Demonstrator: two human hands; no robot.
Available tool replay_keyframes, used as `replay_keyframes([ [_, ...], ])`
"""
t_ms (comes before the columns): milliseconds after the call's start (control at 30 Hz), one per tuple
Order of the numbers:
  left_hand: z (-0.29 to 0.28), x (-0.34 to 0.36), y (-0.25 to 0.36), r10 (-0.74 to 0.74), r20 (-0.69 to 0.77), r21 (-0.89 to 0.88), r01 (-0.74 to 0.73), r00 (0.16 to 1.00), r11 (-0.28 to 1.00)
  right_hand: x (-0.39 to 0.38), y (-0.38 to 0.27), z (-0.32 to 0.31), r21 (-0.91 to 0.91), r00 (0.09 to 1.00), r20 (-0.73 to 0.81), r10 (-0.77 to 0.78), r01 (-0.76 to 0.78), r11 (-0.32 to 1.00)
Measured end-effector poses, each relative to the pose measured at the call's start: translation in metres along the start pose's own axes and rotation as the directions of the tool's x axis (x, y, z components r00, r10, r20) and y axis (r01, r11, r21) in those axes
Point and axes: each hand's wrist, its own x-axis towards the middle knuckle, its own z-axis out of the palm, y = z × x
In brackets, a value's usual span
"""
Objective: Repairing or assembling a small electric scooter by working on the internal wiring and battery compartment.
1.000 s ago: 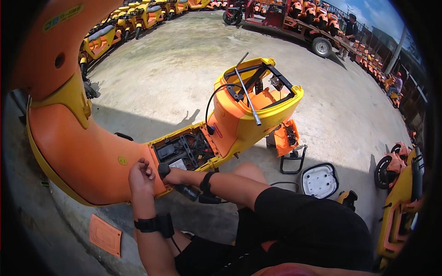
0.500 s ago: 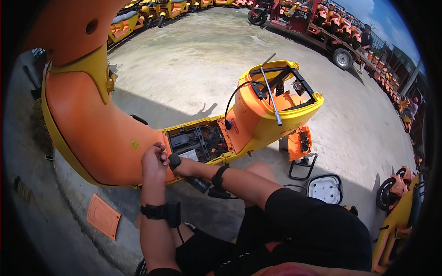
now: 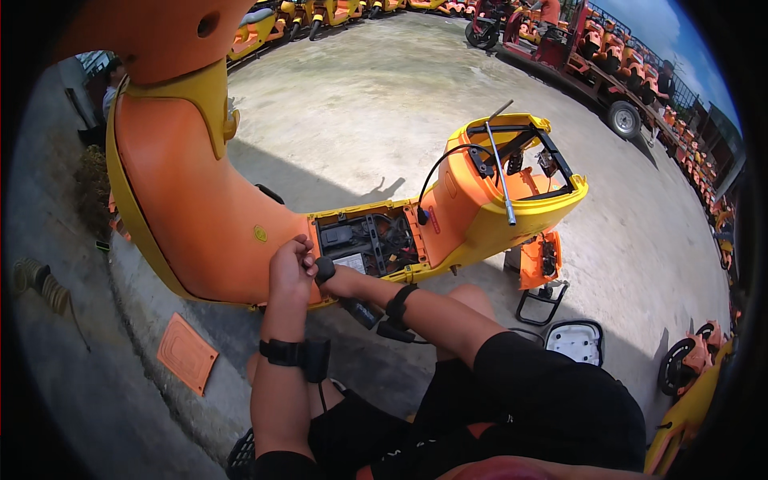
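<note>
Both hands closer together than a moment ago, now meeting at the near rim of the open floor compartment [image 3: 370, 242] of the orange scooter body [image 3: 200, 216]. Left hand [image 3: 290, 268] curled narrow against that rim; right hand [image 3: 334, 276] closed round a dark knob-like tool [image 3: 324, 269], just beside. Suggests fastening work at this edge under way.

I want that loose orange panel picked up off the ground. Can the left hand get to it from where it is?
Probably yes. The left hand is up against the orange scooter body, and the flat orange panel lies below and left on the concrete, with nothing between; the arm would only need lowering.
</note>
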Motion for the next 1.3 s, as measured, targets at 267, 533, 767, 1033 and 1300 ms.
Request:
replay_keyframes([
  [267, -0.004, -0.002, 0.01, 0.04, -0.05, -0.024, -0.041, 0.998, 0.999, -0.001, 0.0, 0.0, 0.047, 1.0, 0.017, -0.01, 0.009, 0.999],
  [533, -0.014, 0.0, 0.024, 0.107, -0.087, -0.066, -0.113, 0.99, 0.991, -0.007, -0.01, -0.011, 0.15, 0.983, 0.106, 0.149, -0.164, 0.975],
  [767, -0.026, 0.001, 0.027, 0.117, -0.124, -0.045, -0.123, 0.985, 0.991, -0.004, -0.013, -0.011, 0.262, 0.962, 0.173, 0.213, -0.253, 0.931],
  [1033, -0.02, -0.001, 0.025, 0.109, -0.122, -0.017, -0.111, 0.987, 0.994, -0.01, -0.02, -0.006, 0.183, 0.968, 0.125, 0.217, -0.238, 0.954],
  [1300, -0.031, 0.008, 0.029, 0.123, -0.124, -0.03, -0.127, 0.985, 0.991, -0.006, -0.02, -0.007, 0.186, 0.975, 0.103, 0.197, -0.214, 0.959],
])
